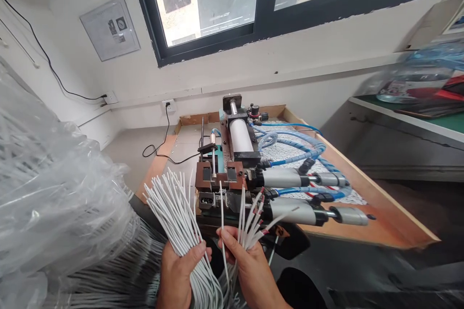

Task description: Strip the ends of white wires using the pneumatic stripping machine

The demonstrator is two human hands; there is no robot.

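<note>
My left hand [181, 270] is closed round a thick bundle of white cables [170, 212], whose cut ends fan out upward. In my right hand [250, 265] is a smaller bunch of white cables [250, 217], several with reddish ends showing. Between its thumb and forefinger my right hand pinches one single white cable [222, 212], which stands upright. That cable's tip reaches the brown clamp block [237, 175] at the front of a pneumatic machine [241, 137]; whether it touches the block I cannot tell. The lower lengths of both bunches run down out of view.
White and grey cylinders [293, 210] with blue air hoses [300, 140] stick out to the right of the machine. A wooden-edged tray [391, 212] surrounds it. Clear plastic sheeting [72, 193] covers more cables [119, 270] at left. A shelf [416, 116] juts in at right.
</note>
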